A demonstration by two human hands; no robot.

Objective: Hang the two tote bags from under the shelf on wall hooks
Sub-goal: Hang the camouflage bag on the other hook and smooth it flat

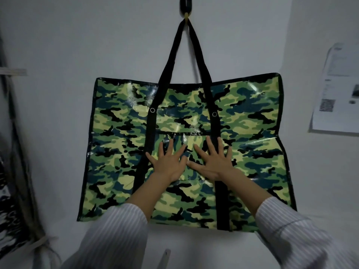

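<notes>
A large green camouflage tote bag [120,121] with black edging hangs flat against the white wall. Its black straps [175,47] loop over a black wall hook [186,6] at the top centre. My left hand [169,162] and my right hand [211,162] lie side by side, palms flat and fingers spread, on the middle of the bag's front, between the two vertical black strap bands. Neither hand grips anything. A second bag with a black and white pattern [7,206] shows partly at the far left edge.
A white printed sheet [338,94] with a QR code is stuck to the wall at the right. A dark vertical frame [17,133] with pale ties runs along the left edge. A pale slim object [165,257] pokes up at the bottom centre.
</notes>
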